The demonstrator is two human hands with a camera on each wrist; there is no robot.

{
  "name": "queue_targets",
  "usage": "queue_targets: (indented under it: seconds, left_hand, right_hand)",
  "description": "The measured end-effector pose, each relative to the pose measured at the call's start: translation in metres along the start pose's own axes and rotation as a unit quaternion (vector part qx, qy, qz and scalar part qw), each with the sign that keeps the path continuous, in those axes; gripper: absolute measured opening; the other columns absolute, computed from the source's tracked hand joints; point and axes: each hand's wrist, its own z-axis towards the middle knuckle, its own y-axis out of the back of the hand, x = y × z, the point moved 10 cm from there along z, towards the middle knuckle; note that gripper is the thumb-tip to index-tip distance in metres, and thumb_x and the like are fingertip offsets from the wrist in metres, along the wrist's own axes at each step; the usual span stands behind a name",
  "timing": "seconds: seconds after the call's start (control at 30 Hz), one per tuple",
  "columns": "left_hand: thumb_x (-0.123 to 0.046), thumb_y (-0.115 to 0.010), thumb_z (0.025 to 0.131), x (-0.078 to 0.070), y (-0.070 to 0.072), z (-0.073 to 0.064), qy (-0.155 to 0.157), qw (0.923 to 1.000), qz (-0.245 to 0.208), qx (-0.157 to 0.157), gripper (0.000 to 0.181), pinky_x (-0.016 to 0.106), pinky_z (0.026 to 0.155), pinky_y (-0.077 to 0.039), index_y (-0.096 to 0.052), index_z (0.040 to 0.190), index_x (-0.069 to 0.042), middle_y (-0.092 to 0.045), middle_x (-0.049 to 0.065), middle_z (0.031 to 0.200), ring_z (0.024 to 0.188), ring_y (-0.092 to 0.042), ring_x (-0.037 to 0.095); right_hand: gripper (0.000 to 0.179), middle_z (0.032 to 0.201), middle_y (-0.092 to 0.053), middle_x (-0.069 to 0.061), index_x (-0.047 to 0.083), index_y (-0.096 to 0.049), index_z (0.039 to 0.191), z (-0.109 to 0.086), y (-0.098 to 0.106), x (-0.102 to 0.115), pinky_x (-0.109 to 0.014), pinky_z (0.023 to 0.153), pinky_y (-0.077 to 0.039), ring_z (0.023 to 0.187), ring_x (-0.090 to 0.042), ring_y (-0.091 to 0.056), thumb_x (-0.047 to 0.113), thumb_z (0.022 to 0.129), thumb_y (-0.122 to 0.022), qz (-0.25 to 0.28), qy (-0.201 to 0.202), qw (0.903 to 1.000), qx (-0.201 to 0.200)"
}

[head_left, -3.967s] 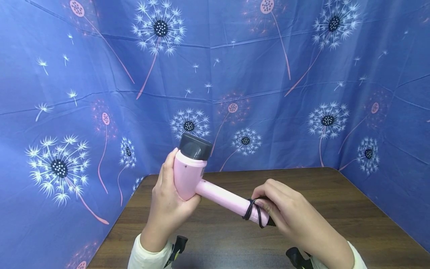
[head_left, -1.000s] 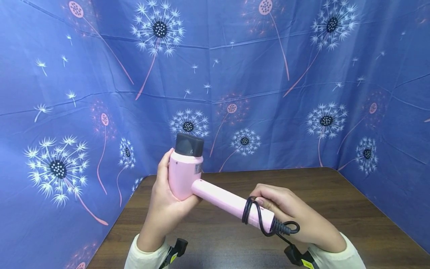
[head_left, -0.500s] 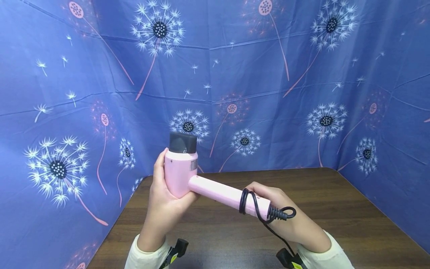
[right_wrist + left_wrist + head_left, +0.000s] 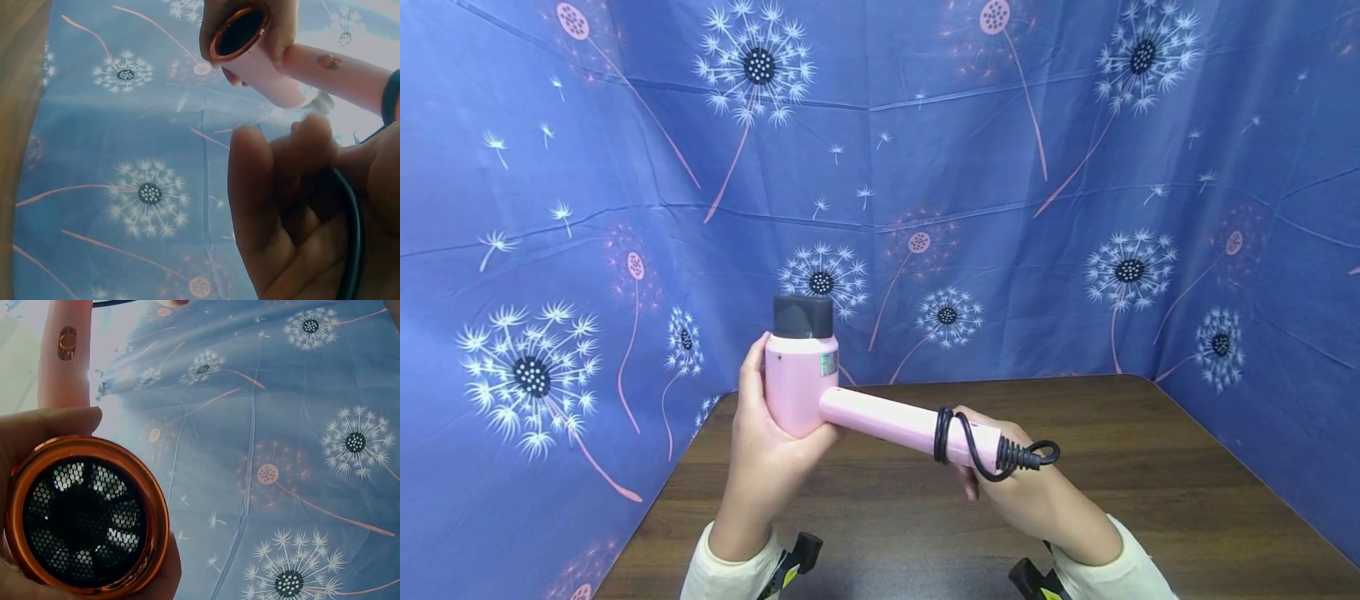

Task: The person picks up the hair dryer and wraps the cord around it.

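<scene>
A pink hair dryer (image 4: 801, 383) with a black nozzle (image 4: 802, 317) is held above the table. My left hand (image 4: 767, 450) grips its barrel, the thumb near where the handle joins. In the left wrist view, the dryer's round rear grille (image 4: 84, 522) and a switch (image 4: 67, 342) on the handle show. Black power cord (image 4: 942, 435) is wound around the handle's end. My right hand (image 4: 1030, 496) is behind and below that end, partly hidden by it. In the right wrist view, the cord (image 4: 353, 231) runs across its palm, with the fingers curled about it.
A brown wood-grain table (image 4: 880, 517) lies below the hands. Blue cloth (image 4: 1000, 275) printed with dandelions hangs at the back and both sides. Black straps with small devices (image 4: 797, 558) sit at both wrists.
The dryer has turned more upright and shifted slightly left. My right hand has moved from above the handle's end to behind and below it, taking the cord along.
</scene>
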Motion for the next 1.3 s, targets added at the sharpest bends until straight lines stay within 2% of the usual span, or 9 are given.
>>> queue_targets:
  seconds: [0.07,0.2,0.3,0.43,0.6,0.8,0.93,1.03,1.3]
  left_hand:
    - [-0.007,-0.095,0.064,0.003,-0.002,-0.001,0.016,0.9998,0.006,0.007,0.116,0.035,0.079,-0.055,-0.032,0.157,-0.04,-0.064,-0.004,0.123,0.097,-0.062,0.019]
    - [-0.009,-0.096,0.062,0.009,-0.009,-0.003,0.043,0.9985,0.021,0.028,0.114,0.037,0.078,-0.054,-0.036,0.156,-0.035,-0.065,-0.003,0.118,0.095,-0.062,0.02]
    - [-0.01,-0.096,0.061,0.011,-0.012,-0.004,0.053,0.9972,0.038,0.038,0.113,0.039,0.078,-0.053,-0.038,0.155,-0.033,-0.065,-0.003,0.117,0.094,-0.061,0.02]
    - [-0.008,-0.094,0.061,0.011,-0.019,-0.007,0.053,0.9964,0.036,0.057,0.111,0.039,0.077,-0.053,-0.038,0.154,-0.032,-0.065,-0.003,0.117,0.094,-0.062,0.021]
    - [-0.005,-0.093,0.062,0.009,-0.028,-0.009,0.046,0.9948,0.01,0.091,0.11,0.037,0.078,-0.056,-0.036,0.153,-0.031,-0.065,-0.001,0.117,0.095,-0.064,0.021]
    - [-0.012,-0.1,0.058,0.009,-0.034,-0.011,0.038,0.9903,-0.032,0.129,0.117,0.038,0.077,-0.059,-0.036,0.154,-0.032,-0.064,0.004,0.117,0.095,-0.065,0.026]
    - [-0.016,-0.099,0.063,0.006,-0.037,-0.013,0.026,0.9842,-0.08,0.156,0.113,0.042,0.076,-0.061,-0.035,0.154,-0.031,-0.062,0.009,0.12,0.098,-0.065,0.032]
    - [-0.013,-0.098,0.064,0.002,-0.037,-0.013,0.015,0.9827,-0.097,0.157,0.11,0.043,0.075,-0.061,-0.035,0.153,-0.029,-0.061,0.011,0.12,0.098,-0.065,0.034]
    - [-0.004,-0.096,0.061,-0.003,-0.029,-0.011,0.017,0.9857,-0.119,0.118,0.112,0.042,0.075,-0.061,-0.035,0.152,-0.026,-0.061,0.011,0.119,0.099,-0.063,0.033]
  right_hand:
    - [0.025,0.059,-0.051,0.014,0.022,-0.055,0.091,0.0,-0.001,0.003,-0.025,0.044,-0.046,0.047,0.0,-0.052,0.003,0.104,-0.047,-0.016,0.009,0.9998,-0.009]
    - [0.028,0.069,-0.047,0.015,0.023,-0.055,0.09,0.0,0.003,0.015,-0.021,0.049,-0.045,0.056,0.004,-0.047,-0.004,0.097,-0.054,-0.059,0.071,0.9948,-0.043]
    - [0.025,0.073,-0.048,0.017,0.024,-0.057,0.089,0.0,0.005,0.019,-0.021,0.056,-0.045,0.064,0.003,-0.047,0.002,0.099,-0.057,-0.083,0.085,0.9912,-0.059]
    - [0.021,0.071,-0.051,0.019,0.024,-0.063,0.088,0.002,0.008,0.013,-0.022,0.056,-0.045,0.065,0.003,-0.05,0.011,0.102,-0.055,-0.078,0.032,0.9947,-0.06]
    - [0.027,0.069,-0.052,0.017,0.023,-0.067,0.088,0.003,0.014,0.003,-0.023,0.053,-0.044,0.063,0.002,-0.05,0.015,0.107,-0.049,-0.079,-0.021,0.9943,-0.068]
    - [0.029,0.067,-0.051,0.015,0.022,-0.066,0.085,0.002,0.021,-0.001,-0.024,0.052,-0.042,0.061,0.001,-0.049,0.014,0.107,-0.049,-0.089,-0.031,0.992,-0.084]
    - [0.03,0.067,-0.052,0.013,0.02,-0.068,0.086,0.002,0.025,-0.006,-0.024,0.052,-0.042,0.06,0.0,-0.048,0.015,0.108,-0.048,-0.089,-0.052,0.9908,-0.087]
    - [0.031,0.066,-0.052,0.013,0.02,-0.068,0.086,0.002,0.027,-0.007,-0.025,0.052,-0.042,0.06,-0.001,-0.048,0.016,0.108,-0.048,-0.093,-0.052,0.9901,-0.091]
    - [0.035,0.064,-0.048,0.016,0.023,-0.061,0.078,-0.001,0.036,-0.003,-0.025,0.051,-0.041,0.058,-0.001,-0.047,0.013,0.108,-0.047,-0.109,-0.017,0.986,-0.125]
